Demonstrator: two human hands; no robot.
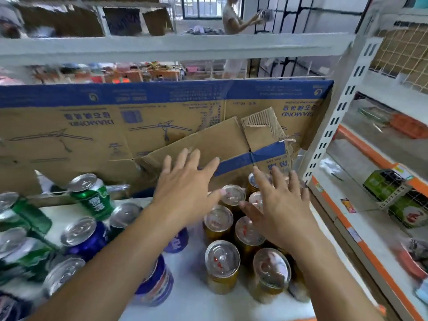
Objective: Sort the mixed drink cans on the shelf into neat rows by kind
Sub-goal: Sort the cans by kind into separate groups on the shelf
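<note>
Your L hand (pixel 185 184) and R hand (pixel 281 207) are both flat w/ fingers spread wide, holding nothing. The R one is over the gold cans (pixel 222 260), the L one is just beside them, and I can't tell if your R palm touches the tops. The gold cans stand in a tight bunch at the right of the white shelf (pixel 196 302), the green cans (pixel 92 198) and blue cans (pixel 84 239) sit mixed up on the left, some leaning, w/ a big cardboard sheet (pixel 104 130) standing behind them all.
</note>
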